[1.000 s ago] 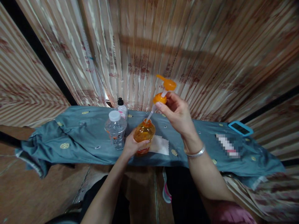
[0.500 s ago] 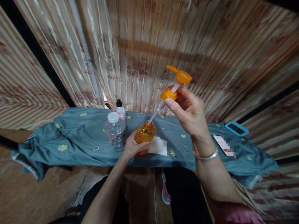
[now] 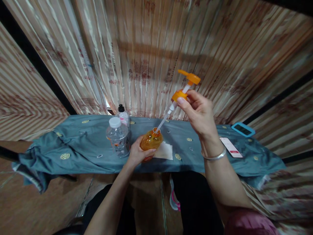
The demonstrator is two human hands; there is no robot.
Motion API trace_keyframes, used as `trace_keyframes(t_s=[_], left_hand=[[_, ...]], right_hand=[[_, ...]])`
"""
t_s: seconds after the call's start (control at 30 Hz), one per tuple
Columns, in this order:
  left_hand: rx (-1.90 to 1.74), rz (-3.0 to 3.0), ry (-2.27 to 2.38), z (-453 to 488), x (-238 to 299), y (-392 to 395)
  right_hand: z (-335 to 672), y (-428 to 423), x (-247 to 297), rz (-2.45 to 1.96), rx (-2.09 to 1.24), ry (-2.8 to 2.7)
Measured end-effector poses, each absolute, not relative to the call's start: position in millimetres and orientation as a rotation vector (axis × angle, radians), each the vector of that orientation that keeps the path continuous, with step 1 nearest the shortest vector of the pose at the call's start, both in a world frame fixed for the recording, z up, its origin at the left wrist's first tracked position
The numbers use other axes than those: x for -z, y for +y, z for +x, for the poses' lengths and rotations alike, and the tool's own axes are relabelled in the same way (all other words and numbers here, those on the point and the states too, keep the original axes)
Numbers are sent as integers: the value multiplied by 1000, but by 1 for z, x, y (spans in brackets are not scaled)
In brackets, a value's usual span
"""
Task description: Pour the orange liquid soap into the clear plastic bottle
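Observation:
My left hand (image 3: 138, 154) is wrapped round an orange bottle (image 3: 151, 142) standing on a blue-grey cloth (image 3: 80, 147). My right hand (image 3: 199, 112) pinches the collar of an orange pump head (image 3: 186, 85), held up and tilted to the right of the bottle. The pump's thin white tube (image 3: 163, 120) slants down, and its tip is at the bottle's open mouth. A silver bangle (image 3: 214, 156) sits on my right wrist.
A clear water bottle (image 3: 117, 136) with a white cap and a small black-capped bottle (image 3: 122, 114) stand left of the orange bottle. A white napkin (image 3: 165, 151) lies beside it. A phone (image 3: 230, 147) and a blue-cased device (image 3: 243, 129) lie at the right. Striped curtains hang behind.
My right hand has lifted the pump head up and to the right, drawing the tube out of the bottle until only its tip is at the mouth. My left hand has stayed on the bottle.

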State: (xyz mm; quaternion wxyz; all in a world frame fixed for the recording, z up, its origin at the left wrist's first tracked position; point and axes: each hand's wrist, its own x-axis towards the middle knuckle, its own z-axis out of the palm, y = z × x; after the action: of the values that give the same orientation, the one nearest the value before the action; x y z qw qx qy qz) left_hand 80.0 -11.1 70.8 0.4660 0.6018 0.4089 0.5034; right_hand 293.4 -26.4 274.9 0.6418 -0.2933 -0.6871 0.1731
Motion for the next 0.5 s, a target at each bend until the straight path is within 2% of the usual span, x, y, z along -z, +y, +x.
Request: trace_keyframes(t_s=[0.07,0.2,0.3,0.43,0.5], left_hand=[[-1232,1507,1009,79,-74,-16],[-1224,1541,991,74,-81,-26],[-1214,1554,993,71,-84,-31],[-1191,1583,1005,67,-84,-34],[-1197,1577,1018,64,-83,-33]], right_hand=[[295,-31,-276,-799,-214,-1591],[297,-44,-278,-672,-494,-1564],[300,-50,-279,-718,-382,-1545],[310,-58,-279,-653,-526,-1526],[320,-63,-281,-655,-489,-1429]])
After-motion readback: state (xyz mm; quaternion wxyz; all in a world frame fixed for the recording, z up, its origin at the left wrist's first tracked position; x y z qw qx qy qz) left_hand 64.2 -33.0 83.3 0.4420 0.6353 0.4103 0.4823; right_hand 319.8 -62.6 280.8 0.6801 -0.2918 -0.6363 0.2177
